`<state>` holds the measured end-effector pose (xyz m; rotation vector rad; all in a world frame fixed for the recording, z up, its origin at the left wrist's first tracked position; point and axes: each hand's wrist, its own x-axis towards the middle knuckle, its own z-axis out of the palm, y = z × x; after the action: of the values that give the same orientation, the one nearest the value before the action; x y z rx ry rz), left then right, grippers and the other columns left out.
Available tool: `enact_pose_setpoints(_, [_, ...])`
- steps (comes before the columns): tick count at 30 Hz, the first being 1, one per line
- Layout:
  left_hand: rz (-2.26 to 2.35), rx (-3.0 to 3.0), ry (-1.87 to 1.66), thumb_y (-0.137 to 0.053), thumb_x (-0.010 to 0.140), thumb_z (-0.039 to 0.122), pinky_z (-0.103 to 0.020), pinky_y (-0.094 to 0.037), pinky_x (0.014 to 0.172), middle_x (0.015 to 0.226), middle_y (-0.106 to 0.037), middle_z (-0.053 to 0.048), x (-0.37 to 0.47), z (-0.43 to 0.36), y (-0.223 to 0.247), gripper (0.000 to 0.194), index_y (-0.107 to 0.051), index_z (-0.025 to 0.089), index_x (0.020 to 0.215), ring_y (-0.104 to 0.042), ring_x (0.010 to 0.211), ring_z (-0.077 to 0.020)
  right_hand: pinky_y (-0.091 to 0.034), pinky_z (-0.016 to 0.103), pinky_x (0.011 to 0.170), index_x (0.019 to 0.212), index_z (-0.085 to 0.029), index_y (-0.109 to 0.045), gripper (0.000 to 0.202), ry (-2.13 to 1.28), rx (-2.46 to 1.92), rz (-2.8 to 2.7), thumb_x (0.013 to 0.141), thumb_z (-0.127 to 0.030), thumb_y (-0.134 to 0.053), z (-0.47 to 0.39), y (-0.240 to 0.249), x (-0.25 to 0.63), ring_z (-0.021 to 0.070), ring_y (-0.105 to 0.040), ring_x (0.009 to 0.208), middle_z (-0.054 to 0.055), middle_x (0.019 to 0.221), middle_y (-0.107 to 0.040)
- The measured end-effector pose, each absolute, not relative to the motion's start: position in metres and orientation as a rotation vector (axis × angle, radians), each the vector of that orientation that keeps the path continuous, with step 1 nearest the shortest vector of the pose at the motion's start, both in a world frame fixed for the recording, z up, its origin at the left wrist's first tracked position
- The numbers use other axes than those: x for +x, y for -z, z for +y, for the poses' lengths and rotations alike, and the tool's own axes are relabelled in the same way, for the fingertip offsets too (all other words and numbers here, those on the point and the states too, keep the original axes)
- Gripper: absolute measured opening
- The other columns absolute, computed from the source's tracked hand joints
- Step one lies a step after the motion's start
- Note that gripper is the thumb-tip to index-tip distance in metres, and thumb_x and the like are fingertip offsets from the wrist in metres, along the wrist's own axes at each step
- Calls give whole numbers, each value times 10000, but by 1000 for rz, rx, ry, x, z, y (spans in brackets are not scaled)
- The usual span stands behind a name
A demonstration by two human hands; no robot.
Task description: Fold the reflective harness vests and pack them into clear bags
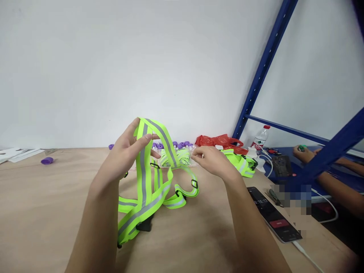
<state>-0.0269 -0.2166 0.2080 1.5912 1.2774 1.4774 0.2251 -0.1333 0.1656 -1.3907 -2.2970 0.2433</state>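
The left hand (123,151) was partly closed, pinching a lime-yellow reflective harness (144,167) between thumb and fingers, its upper loop raised and its lower straps spread on the counter (62,212). Between two and three o'clock from the harness, the right hand (212,159) was half curled, its fingertips just beside a clear packet (176,156) of similar straps; whether it touched or gripped anything could not be told. A phone (274,214) lay at about four o'clock from the harness, a purple cup (47,160) near nine.
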Motion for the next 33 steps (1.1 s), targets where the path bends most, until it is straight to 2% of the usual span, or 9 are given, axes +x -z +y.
enact_pose_setpoints(3, [1214,1597,-1501,-658,911,427,-286,-552,527,764,-727,-44,-26,-215,-207,912,-114,223,1614,-735,712,-252,-413,282,637,810,-214,-709,217,-394,-1208,-2260,920,-311,-548,-137,-168,222,189,-643,764,30,846,-729])
enact_pose_setpoints(6, [1035,1593,-1513,-667,907,360,-254,-522,488,693,-696,7,-21,-218,-210,903,-110,251,1609,-702,607,-203,-477,293,725,996,-222,-712,226,-602,-968,-2131,931,-389,-573,-145,-171,211,188,-662,850,34,959,-740])
enact_pose_setpoints(12, [781,1541,-1514,-695,873,340,-250,-484,450,658,-649,34,-16,-228,-213,747,-336,266,1523,-615,470,-154,-522,357,920,1224,-227,-618,384,-1096,-566,-2028,902,-436,-642,-168,-157,182,240,-645,1120,56,1223,-684])
enact_pose_setpoints(16, [794,1513,-1499,-718,838,322,-237,-448,432,633,-610,46,-22,-232,-213,646,-461,272,1429,-596,462,-140,-522,363,930,1373,-257,-511,612,-1100,-615,-1922,832,-434,-735,-180,-131,177,247,-622,1152,68,1322,-626])
enact_pose_setpoints(18, [815,1536,-1504,-720,821,320,-244,-464,445,643,-604,47,-26,-232,-216,609,-503,272,1389,-590,456,-132,-532,358,886,1340,-244,-545,605,-1126,-637,-1938,803,-418,-762,-186,-120,178,241,-644,1081,74,1278,-647])
enact_pose_setpoints(21, [866,1567,-1552,-712,798,321,-253,-481,458,658,-590,44,-33,-228,-226,591,-527,267,1357,-619,485,-144,-535,356,821,1056,-192,-701,329,-1202,-653,-2067,832,-432,-710,-199,-113,181,238,-671,929,49,1017,-725])
enact_pose_setpoints(23, [912,1580,-1601,-701,786,306,-252,-467,452,692,-604,30,-38,-225,-235,577,-541,261,1338,-618,497,-145,-527,359,816,928,-182,-726,282,-1155,-676,-2113,878,-446,-642,-208,-117,183,244,-668,904,39,922,-728])
enact_pose_setpoints(28, [981,1622,-1717,-673,771,306,-262,-461,482,751,-636,1,-49,-232,-257,569,-551,261,1325,-616,529,-157,-509,356,832,958,-201,-719,295,-960,-731,-2086,905,-457,-583,-211,-144,195,248,-666,918,39,958,-728])
enact_pose_setpoints(33, [896,1772,-1737,-664,784,388,-311,-527,595,847,-653,-27,-34,-257,-279,621,-508,297,1378,-716,803,-269,-455,407,951,1084,-192,-648,298,-294,-863,-1978,842,-366,-640,-198,-163,209,270,-601,1064,101,1139,-647])
